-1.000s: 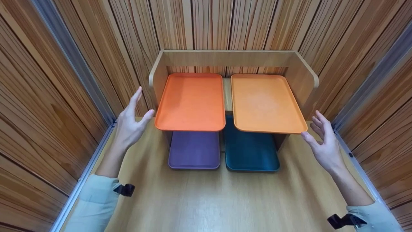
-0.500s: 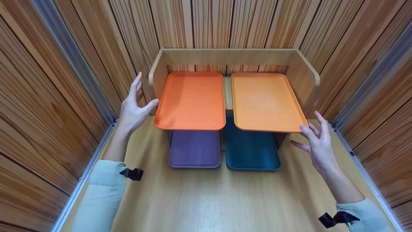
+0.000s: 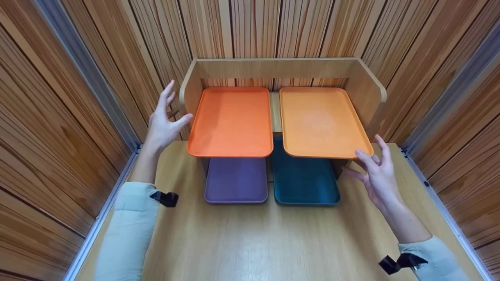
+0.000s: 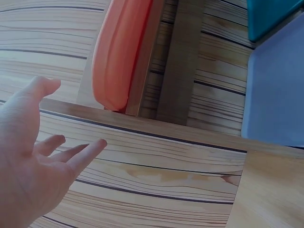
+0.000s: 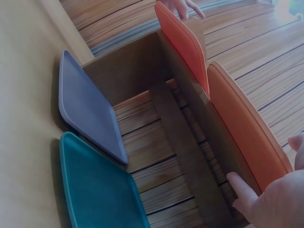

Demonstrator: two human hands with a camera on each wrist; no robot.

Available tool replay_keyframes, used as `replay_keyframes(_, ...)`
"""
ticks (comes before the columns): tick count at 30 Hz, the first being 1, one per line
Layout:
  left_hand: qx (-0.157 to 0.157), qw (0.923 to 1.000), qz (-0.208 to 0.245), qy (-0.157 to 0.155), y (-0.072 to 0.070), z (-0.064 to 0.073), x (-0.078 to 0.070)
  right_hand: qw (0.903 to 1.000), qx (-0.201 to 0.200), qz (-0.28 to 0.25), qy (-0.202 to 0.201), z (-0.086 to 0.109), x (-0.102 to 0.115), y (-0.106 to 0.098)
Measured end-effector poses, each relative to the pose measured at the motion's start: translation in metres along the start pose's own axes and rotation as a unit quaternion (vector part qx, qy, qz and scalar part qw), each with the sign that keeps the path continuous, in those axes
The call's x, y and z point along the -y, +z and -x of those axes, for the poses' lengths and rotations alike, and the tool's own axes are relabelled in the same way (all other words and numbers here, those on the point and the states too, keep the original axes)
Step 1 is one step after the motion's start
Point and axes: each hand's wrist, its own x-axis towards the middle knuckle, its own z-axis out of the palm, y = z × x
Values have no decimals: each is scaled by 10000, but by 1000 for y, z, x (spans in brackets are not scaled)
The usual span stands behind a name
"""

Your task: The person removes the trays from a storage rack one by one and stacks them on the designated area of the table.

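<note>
A wooden two-tier shelf (image 3: 273,69) carries a red-orange tray (image 3: 230,121) and a light orange tray (image 3: 322,121) side by side on top. My left hand (image 3: 161,127) is beside the shelf's left side, fingers spread; the left wrist view shows a gap between it and the red-orange tray (image 4: 116,57). At the light orange tray's front right corner is my right hand (image 3: 379,179), its thumb overlapping the rim and other fingers extended lower down. Whether the thumb touches the rim I cannot tell. Neither hand grips anything.
Below the upper board, a purple tray (image 3: 236,181) and a teal tray (image 3: 305,182) lie on the wooden table (image 3: 250,238), their fronts jutting out. Wood-patterned walls (image 3: 70,117) with metal edge strips enclose the table at left, back and right.
My left hand has moved forward and slightly right along the shelf's side. My right hand has shifted left to the light orange tray's corner. The trays have stayed put.
</note>
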Motion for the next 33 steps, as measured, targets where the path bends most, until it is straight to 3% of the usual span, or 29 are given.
replay_keyframes(12, -65, 9997, 215, 125, 8, -12, 7, 9978, -80, -654, -6, 3, -1, 18)
replay_keyframes(22, 360, 9988, 326, 10, 8, -10, 9, 9950, -149, -990, -21, 3, -5, 27)
replay_keyframes(33, 450, 9988, 147, -81, 5, -12, 12, 9822, -299, -1838, -243, 6, -4, 42)
